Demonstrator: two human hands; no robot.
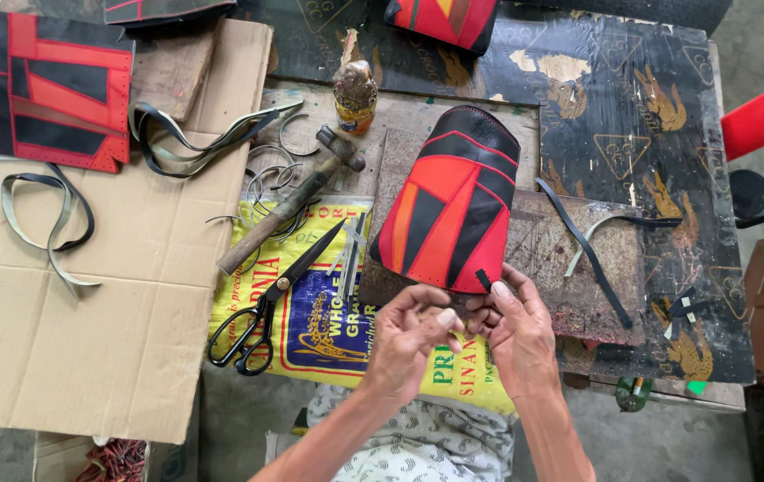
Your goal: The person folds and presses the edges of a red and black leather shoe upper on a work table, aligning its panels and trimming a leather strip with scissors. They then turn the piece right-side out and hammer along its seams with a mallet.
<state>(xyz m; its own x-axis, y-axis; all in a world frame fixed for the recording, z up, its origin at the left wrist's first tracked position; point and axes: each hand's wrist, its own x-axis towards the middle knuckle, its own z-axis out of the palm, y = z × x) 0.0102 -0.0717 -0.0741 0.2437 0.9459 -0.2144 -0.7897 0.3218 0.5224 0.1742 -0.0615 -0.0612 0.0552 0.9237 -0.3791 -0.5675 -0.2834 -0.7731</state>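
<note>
The red-and-black leather piece (450, 207) lies on a dark board (569, 277) on the table. At its near edge, the right hand (517, 328) pinches a small black tab (483, 279); the left hand (407, 339) curls just beside, fingertips meeting there. Scissors (266, 308) lie on a printed sack (310, 330) to the left.

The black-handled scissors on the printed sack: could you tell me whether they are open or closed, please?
Closed: the scissors lie flat on the yellow sack, blades together in one line.
</note>
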